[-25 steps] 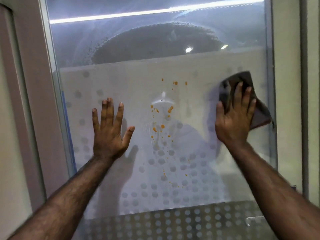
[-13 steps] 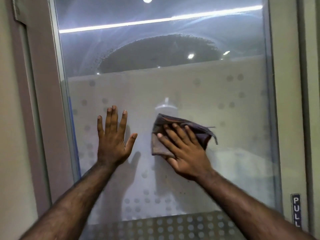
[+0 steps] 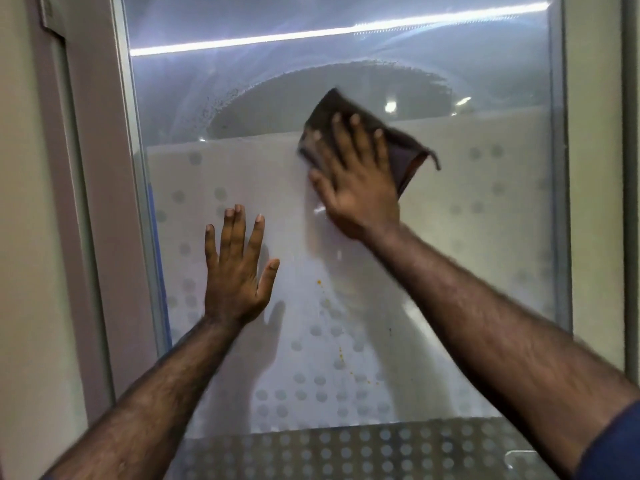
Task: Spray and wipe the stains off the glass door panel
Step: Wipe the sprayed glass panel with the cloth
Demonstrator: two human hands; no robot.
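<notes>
The glass door panel fills the view, frosted with a pattern of dots across its lower half. My right hand presses a dark brown cloth flat against the glass near the top edge of the frosted band, fingers spread. My left hand lies flat on the glass lower left, fingers straight, holding nothing. A few small orange stain specks dot the glass below my right forearm. No spray bottle is in view.
A grey door frame runs down the left and a metal edge strip down the right. A dotted band crosses the bottom of the panel. A light strip reflects across the top.
My right hand swept the cloth from the right across the stained centre, then up to the frosted band's top edge. Most orange spots are gone. My left hand stayed planted.
</notes>
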